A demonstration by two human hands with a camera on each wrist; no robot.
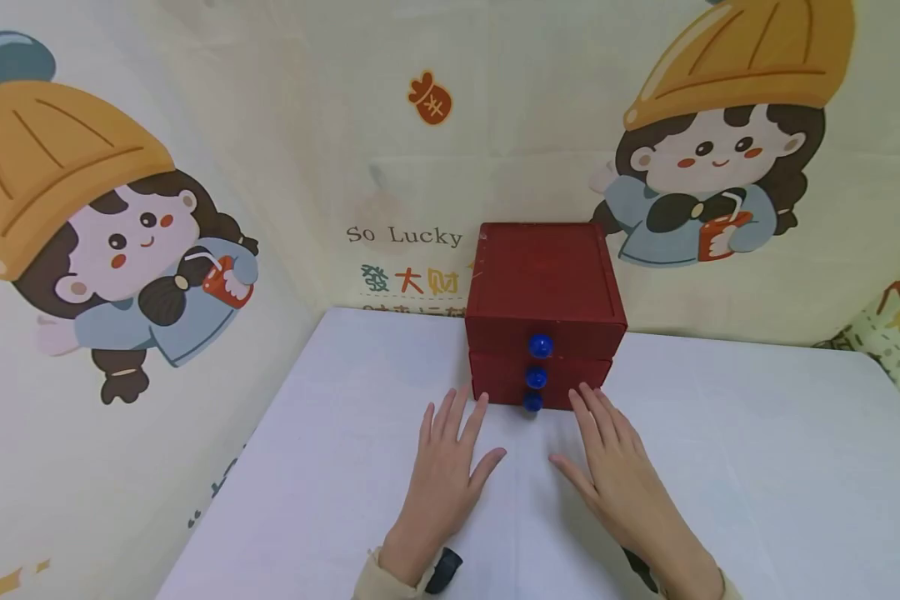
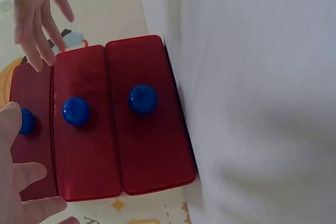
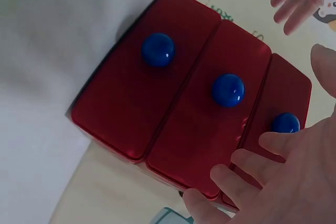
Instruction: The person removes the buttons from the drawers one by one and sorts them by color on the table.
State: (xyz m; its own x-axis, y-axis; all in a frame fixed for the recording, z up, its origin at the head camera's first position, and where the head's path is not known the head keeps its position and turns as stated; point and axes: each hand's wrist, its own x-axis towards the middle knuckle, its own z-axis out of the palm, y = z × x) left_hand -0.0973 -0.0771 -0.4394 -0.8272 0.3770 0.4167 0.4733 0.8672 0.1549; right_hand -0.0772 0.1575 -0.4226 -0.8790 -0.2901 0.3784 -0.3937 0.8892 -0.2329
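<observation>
Red drawer box (image 1: 546, 273) — left hand (image 1: 447, 475), right hand (image 1: 621, 477) spread before it.

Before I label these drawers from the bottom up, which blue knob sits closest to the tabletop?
The bottom knob on the red cabinet; the middle knob and top knob are higher up.

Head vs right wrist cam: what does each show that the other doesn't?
Head only: the top of the red drawer box, the small red pouch print on the backdrop, and a dark strap by the left hand.

Right wrist only: three distinct drawer fronts, and the palm side of the right hand.

Both: the red drawer box, three blue knobs, both hands, white tabletop, part of the backdrop.
</observation>
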